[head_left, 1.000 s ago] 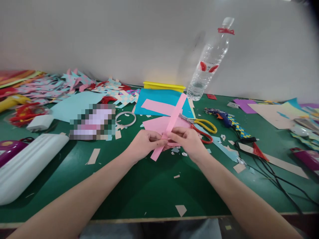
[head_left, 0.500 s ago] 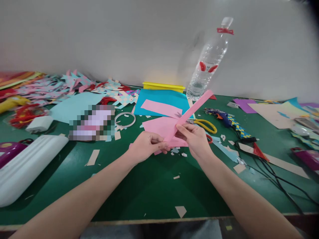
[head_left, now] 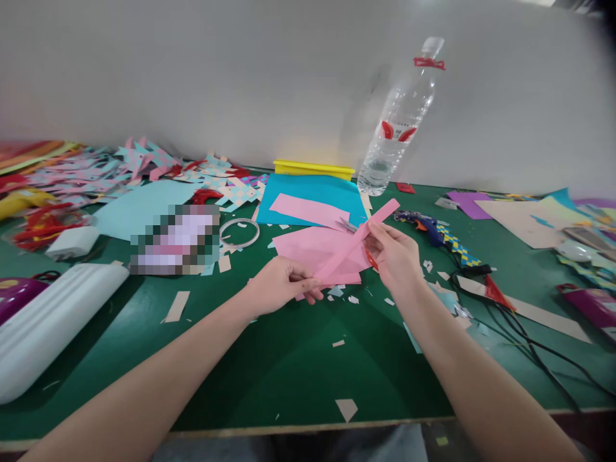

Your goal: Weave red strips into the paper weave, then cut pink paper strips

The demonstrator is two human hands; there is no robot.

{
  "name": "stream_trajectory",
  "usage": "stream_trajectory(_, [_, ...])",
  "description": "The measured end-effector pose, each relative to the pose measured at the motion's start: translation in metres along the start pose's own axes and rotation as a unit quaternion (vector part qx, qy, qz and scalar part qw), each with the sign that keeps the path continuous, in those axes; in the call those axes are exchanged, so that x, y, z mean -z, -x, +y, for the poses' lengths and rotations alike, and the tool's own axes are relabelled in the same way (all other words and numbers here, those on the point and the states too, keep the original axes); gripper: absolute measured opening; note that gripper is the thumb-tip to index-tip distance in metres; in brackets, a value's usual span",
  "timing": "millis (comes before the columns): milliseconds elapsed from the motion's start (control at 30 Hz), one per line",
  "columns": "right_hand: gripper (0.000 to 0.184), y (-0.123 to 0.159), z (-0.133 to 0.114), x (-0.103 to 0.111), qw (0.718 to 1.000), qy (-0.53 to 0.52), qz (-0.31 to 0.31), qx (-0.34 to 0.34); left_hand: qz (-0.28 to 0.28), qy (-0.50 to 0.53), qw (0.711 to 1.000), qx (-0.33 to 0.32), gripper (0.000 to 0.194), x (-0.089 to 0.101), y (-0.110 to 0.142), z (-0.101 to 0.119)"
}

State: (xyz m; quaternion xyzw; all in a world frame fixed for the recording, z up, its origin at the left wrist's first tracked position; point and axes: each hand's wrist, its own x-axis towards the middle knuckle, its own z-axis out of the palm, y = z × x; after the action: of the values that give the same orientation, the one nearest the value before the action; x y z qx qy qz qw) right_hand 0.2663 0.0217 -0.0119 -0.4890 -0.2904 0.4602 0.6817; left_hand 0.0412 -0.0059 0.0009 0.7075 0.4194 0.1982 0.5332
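Observation:
A pink paper strip [head_left: 344,250] slants up to the right between my hands, held above the table. My left hand [head_left: 283,285] pinches its lower end between thumb and fingers. Farther up, my right hand [head_left: 395,253] grips the strip near its upper end. Beneath it lies a pink paper sheet [head_left: 301,244], with another pink piece [head_left: 344,279] in front, partly behind my left fingers. The scissors [head_left: 346,224] show only their blade tips and a bit of red handle; my right hand hides the rest. A pink rectangle [head_left: 308,208] rests on the blue sheet [head_left: 289,185] behind.
A tilted water bottle [head_left: 397,125] leans at the wall. On the left are a tape ring [head_left: 239,232], a blurred-out phone [head_left: 178,240], a white case [head_left: 52,327] and woven paper strips [head_left: 96,170]. A glue gun [head_left: 430,228], cables [head_left: 524,340] and paper scraps [head_left: 347,409] lie about.
My right hand has slid up the strip and away to the right, while my left hand stays near its lower end. The strip has tipped from steep to a lower slant, now over the scissors.

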Motion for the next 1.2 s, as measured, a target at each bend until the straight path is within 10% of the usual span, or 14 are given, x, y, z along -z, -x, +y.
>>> stream_trajectory(367, [0.017, -0.026, -0.019, 0.024, 0.993, -0.037, 0.076, 0.083, -0.022, -0.023, 0.999, 0.001, 0.021, 0.000, 0.003, 0.002])
stream_trajectory(533, [0.020, -0.029, -0.031, 0.029, 0.987, -0.021, 0.106, 0.118, 0.058, -0.042, 0.997, -0.021, 0.021, 0.010, 0.002, -0.001])
stream_trajectory(667, [0.030, -0.002, -0.023, 0.004, 0.993, 0.093, -0.063, 0.031, 0.111, 0.043, 0.992, -0.040, 0.024, 0.011, 0.000, -0.005])
stream_trajectory(833, [0.018, 0.048, -0.001, -0.026, 0.929, 0.242, -0.280, -0.010, 0.065, 0.087, 0.993, -0.048, 0.030, 0.004, -0.002, -0.006])
stream_trajectory(1200, [0.031, 0.055, 0.013, -0.026, 0.940, 0.228, -0.251, -0.030, 0.022, 0.091, 0.995, -0.029, 0.029, 0.001, -0.005, -0.010])
